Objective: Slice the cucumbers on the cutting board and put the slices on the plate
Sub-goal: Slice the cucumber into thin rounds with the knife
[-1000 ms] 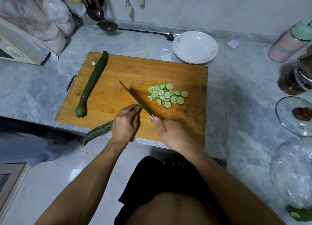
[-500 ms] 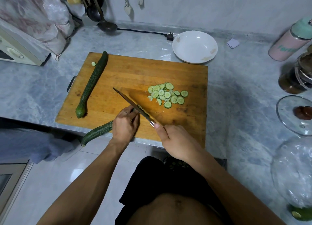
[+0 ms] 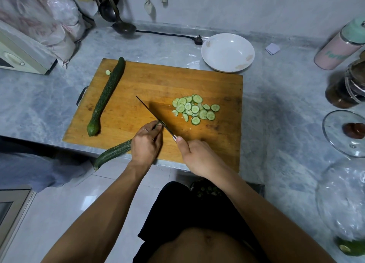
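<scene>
A wooden cutting board [image 3: 154,85] lies on the marble counter. My left hand [image 3: 146,144] grips a cucumber [image 3: 112,153] whose tail hangs off the board's near edge. My right hand [image 3: 199,156] holds a knife [image 3: 152,114] by its handle, the blade down at the cucumber's cut end beside my left fingertips. A pile of several cucumber slices [image 3: 194,108] lies to the right of the blade. A whole cucumber [image 3: 106,95] lies along the board's left side, with a small end piece [image 3: 108,72] beside it. A white plate [image 3: 228,52] stands empty behind the board.
A black ladle [image 3: 123,26] and a power cord with plug [image 3: 198,39] lie at the back. A pink bottle [image 3: 339,47], a dark jar [image 3: 345,87] and a glass lid [image 3: 347,132] stand at the right. A white appliance [image 3: 21,53] sits at the left.
The knife rose off the cucumber half a second ago and has come back down at its cut end. My left hand has stayed on the cucumber.
</scene>
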`<state>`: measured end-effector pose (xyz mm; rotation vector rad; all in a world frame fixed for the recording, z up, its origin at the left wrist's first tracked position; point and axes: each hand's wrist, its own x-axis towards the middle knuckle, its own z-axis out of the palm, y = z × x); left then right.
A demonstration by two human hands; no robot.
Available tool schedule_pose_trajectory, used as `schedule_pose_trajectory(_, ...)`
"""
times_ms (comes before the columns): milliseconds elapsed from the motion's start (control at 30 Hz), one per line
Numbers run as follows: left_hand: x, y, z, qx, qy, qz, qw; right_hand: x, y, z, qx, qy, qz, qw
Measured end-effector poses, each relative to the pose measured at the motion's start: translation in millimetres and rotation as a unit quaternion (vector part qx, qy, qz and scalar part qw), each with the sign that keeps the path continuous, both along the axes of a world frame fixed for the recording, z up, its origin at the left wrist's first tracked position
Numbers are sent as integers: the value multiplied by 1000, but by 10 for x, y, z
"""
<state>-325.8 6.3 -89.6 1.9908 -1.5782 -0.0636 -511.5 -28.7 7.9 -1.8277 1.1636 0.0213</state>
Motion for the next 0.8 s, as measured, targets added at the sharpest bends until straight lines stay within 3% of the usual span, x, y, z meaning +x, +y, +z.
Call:
schedule_pose_trajectory(233,19,5,30,-19,-3,-4,1000,-2,23,-69,-44,-9,10,999)
schedule_pose_trajectory(567,13,10,48,-13,73,23,997,-221,-174,47,-73,-7,-17,997)
schedule_pose_trajectory(800,-54,-32,133,-16,37,-6,999,-229,16,53,-55,5,23,998)
